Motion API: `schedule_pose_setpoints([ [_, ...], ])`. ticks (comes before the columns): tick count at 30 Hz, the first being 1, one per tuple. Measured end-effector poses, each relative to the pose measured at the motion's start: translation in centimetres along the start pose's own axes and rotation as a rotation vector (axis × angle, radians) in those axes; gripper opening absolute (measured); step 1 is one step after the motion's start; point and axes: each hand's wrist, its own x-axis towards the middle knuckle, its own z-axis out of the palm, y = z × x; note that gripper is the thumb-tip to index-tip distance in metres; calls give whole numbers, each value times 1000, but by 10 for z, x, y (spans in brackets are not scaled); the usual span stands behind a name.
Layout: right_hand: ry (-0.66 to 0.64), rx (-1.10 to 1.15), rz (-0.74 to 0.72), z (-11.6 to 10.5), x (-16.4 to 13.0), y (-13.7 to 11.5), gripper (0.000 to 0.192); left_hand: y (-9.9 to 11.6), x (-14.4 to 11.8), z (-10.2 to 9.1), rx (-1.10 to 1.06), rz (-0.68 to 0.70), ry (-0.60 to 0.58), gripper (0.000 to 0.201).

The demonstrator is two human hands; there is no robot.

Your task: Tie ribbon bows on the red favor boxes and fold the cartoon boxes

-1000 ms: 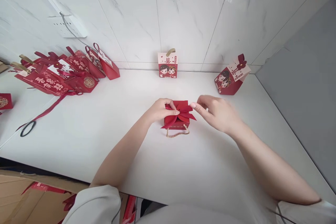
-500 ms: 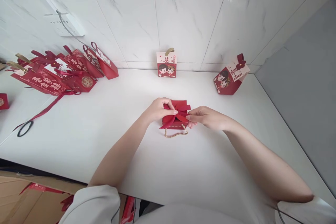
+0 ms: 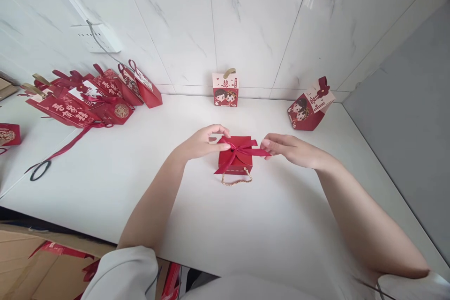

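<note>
A small red gift box (image 3: 235,165) stands on the white table with a gold cord handle lying at its near side. Across its folded top runs a dark red ribbon (image 3: 248,151), crossed at the middle with one tail slanting to the near left. My left hand (image 3: 204,143) is at the box's left edge; thumb and fingers are apart, the thumb tip touching the ribbon near its knot. On the other side, my right hand (image 3: 290,149) has its fingers curled at the ribbon's right-hand end, which stretches out straight past the box edge.
Several red gift boxes (image 3: 70,110) stand grouped at the left, with a loose ribbon and black-handled scissors (image 3: 40,170) near them. One printed box (image 3: 225,93) stands by the tiled wall, another box (image 3: 305,115) at the right. Below the table edge is a cardboard box (image 3: 45,276).
My right hand has moved right, drawing the ribbon out straight. My left thumb and fingers have spread and shifted slightly left, and the ribbon over the box now lies flatter.
</note>
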Motion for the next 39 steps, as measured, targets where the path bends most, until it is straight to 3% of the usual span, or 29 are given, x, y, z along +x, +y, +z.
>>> schedule_pose_setpoints([
  [3,182,83,-7,6,8,4,43,4,-5,-9,89,-39,114,29],
  [5,216,120,-62,15,14,6,43,3,-6,-10,125,-87,146,32],
  [8,225,217,-126,29,23,9,42,-2,-5,-10,120,-179,100,37],
  [11,266,231,-82,38,27,12,47,-4,-4,-8,106,-239,39,38],
  [17,201,163,-106,42,28,15,50,-1,-2,-6,15,-177,-77,41],
  [31,115,214,-134,37,28,16,47,1,-2,-10,13,-226,-112,31],
  [39,52,227,-136,33,27,16,45,-12,-2,-19,84,-364,-204,38],
])
